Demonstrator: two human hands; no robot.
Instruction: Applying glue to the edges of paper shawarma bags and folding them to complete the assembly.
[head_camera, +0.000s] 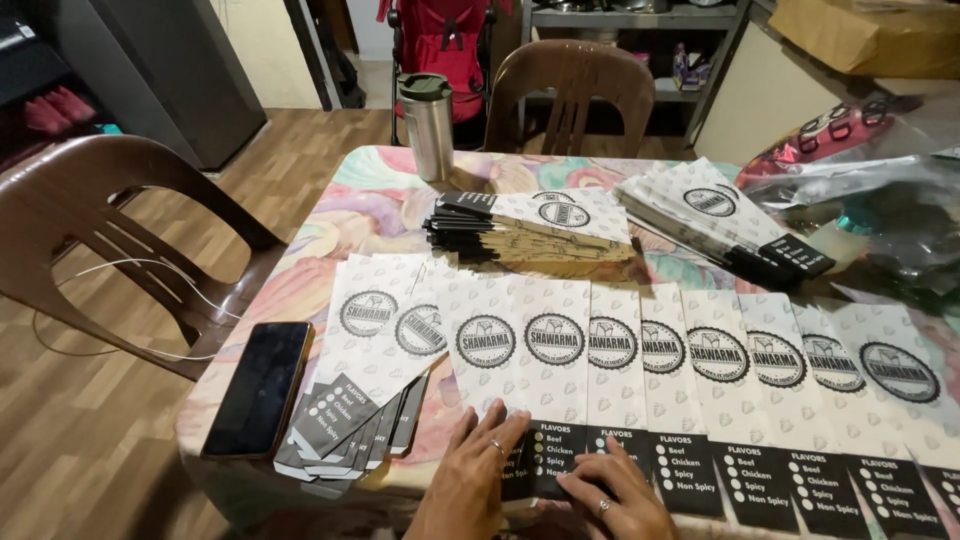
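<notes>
From the head view I see both hands down at the near edge of the table, which has a pastel swirl cloth over it. My left hand lies flat, fingers spread and open, palm down on the dark lower band of a printed paper sleeve. It presses on the paper and grasps nothing. My right hand sits just beside it to the right, fingers loosely curled with the tips resting on the same dark band; I cannot tell whether any finger is pinching an edge. Each hand wears a ring.

That sleeve is the left end of a row of sleeves laid side by side and overlapping, running to the right edge of the picture. Each one is a long narrow strip, its long axis running away from me, white patterned end with the round emblem pointing to the far side, dark end toward me.

To the left a fanned pile of sleeves tilts off that line, its dark ends pointing toward the near left corner. Just left of it lies a black phone, screen up. Farther back are two stacks of sleeves, a steel tumbler and brown plastic chairs.
</notes>
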